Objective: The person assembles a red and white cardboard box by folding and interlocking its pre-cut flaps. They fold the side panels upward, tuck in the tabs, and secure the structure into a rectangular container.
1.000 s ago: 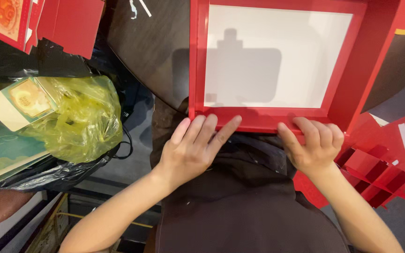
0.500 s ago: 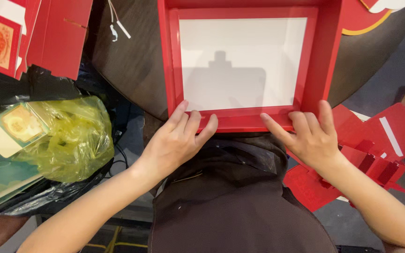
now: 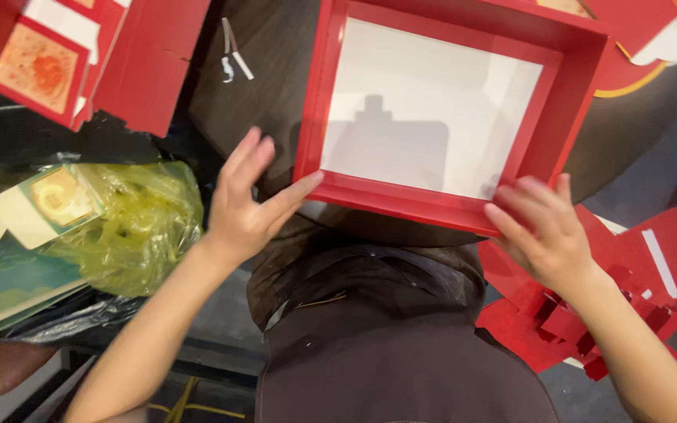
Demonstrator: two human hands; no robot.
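A shallow red box tray [image 3: 570,94] with a white bottom lies on the dark round table [image 3: 268,86]. My left hand [image 3: 248,204] is spread at the tray's near left corner, thumb touching the red rim. My right hand [image 3: 542,231] rests with its fingertips on the near right corner of the rim. Neither hand closes around anything.
Flat red box pieces [image 3: 143,63] lie at the upper left, one with an orange printed panel [image 3: 37,66]. A yellow plastic bag [image 3: 139,227] with cartons sits at the left. Folded red card inserts [image 3: 628,298] lie at the lower right. Small paper strips [image 3: 233,55] are on the table.
The tray has turned and shifted right in view. My left hand slid from the front rim to the left corner, and my right hand moved toward the right corner.
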